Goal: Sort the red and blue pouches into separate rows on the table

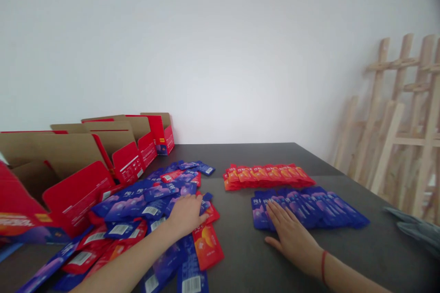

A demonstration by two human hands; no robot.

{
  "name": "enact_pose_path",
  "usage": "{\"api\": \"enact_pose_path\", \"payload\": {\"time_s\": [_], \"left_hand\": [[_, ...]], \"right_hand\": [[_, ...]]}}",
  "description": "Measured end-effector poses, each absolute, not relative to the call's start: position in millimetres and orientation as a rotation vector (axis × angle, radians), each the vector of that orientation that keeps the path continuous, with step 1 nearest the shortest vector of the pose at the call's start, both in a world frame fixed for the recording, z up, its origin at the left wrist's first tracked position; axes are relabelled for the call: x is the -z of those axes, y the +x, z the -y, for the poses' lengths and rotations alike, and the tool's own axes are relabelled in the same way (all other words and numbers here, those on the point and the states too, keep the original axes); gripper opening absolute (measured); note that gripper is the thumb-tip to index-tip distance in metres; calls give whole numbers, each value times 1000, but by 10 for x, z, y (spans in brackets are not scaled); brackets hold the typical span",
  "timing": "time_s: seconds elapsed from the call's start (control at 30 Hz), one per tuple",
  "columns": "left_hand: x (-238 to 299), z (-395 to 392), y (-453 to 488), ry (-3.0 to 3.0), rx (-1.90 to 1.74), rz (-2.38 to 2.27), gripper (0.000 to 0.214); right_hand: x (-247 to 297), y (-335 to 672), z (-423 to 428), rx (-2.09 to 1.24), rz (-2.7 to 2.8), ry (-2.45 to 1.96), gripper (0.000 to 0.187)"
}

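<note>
My left hand [186, 215] rests palm down on a loose heap of blue and red sachets [137, 219] at the table's left, fingers curled over one of them. Flat and open, my right hand [291, 233] has its fingertips on the left end of a neat overlapping row of blue sachets [309, 210]. A red cord circles that wrist. Behind the blue row lies a tidy row of red-orange sachets [268, 176].
Several open red cardboard boxes [130, 151] with brown flaps stand along the left back of the dark table [343, 256]. Wooden frames [402, 137] lean against the white wall at the right. A grey object [412, 229] lies at the right edge.
</note>
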State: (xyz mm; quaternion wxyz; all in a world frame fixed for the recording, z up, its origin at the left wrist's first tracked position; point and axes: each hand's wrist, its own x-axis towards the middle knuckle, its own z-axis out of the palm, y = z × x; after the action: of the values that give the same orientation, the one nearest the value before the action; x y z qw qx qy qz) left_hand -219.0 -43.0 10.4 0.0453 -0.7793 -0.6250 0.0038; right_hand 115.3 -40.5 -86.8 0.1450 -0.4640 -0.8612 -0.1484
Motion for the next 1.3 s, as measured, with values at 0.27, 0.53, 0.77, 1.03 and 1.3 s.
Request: {"api": "enact_pose_path", "payload": {"time_s": [0.27, 0.53, 0.77, 1.03, 1.3], "left_hand": [[-53, 427, -2168, -2407, 164, 1965, 54], [-236, 478, -1967, -2715, 947, 2050, 65], [-219, 556, -1568, -2855, 1415, 2119, 67], [-80, 444, -1651, -3014, 1596, 2123, 39], [72, 403, -1714, -2876, 1714, 2622, 38]], "right_hand": [[625, 994, 547, 318, 2452, -1292, 75], [418, 274, 859, -725, 2227, -1106, 56], [403, -256, 780, -1381, 1672, -633, 44], [506, -84, 675, -1734, 1358, -880, 46], [408, 236, 733, -1559, 1684, -965, 39]]}}
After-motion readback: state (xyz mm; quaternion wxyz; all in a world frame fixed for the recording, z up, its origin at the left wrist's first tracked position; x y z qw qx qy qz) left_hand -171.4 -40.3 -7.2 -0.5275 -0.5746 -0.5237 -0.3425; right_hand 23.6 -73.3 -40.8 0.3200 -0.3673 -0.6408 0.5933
